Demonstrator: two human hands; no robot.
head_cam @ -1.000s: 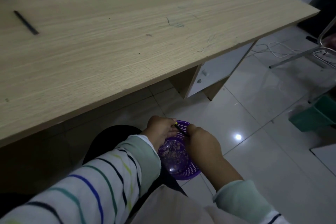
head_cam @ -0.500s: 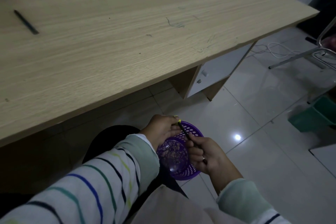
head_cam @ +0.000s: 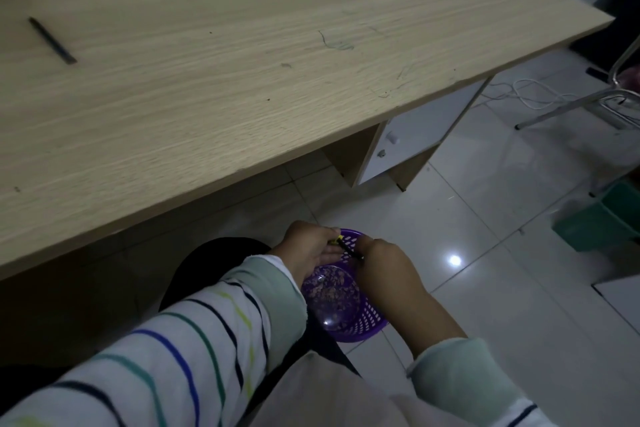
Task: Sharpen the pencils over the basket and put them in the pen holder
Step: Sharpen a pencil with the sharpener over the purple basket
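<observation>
Gripping one dark pencil (head_cam: 349, 249), both hands hover above purple basket (head_cam: 363, 324).

The view is dim and grainy. One small bright glare spot (head_cam: 454, 259) shines on the glossy floor (head_cam: 502, 218) just right of the hands. Deep shadow fills the space under the worktop (head_cam: 242, 62) left of them; straight edges bow toward the frame's borders.

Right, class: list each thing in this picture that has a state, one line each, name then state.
Left hand: closed on a small yellow sharpener.
Right hand: closed on the dark pencil.
Pencil: tip in the sharpener, above the basket.
Purple basket: upright, shavings inside.
Second pencil: lying flat on the desk.
Cupboard door: shut.
</observation>
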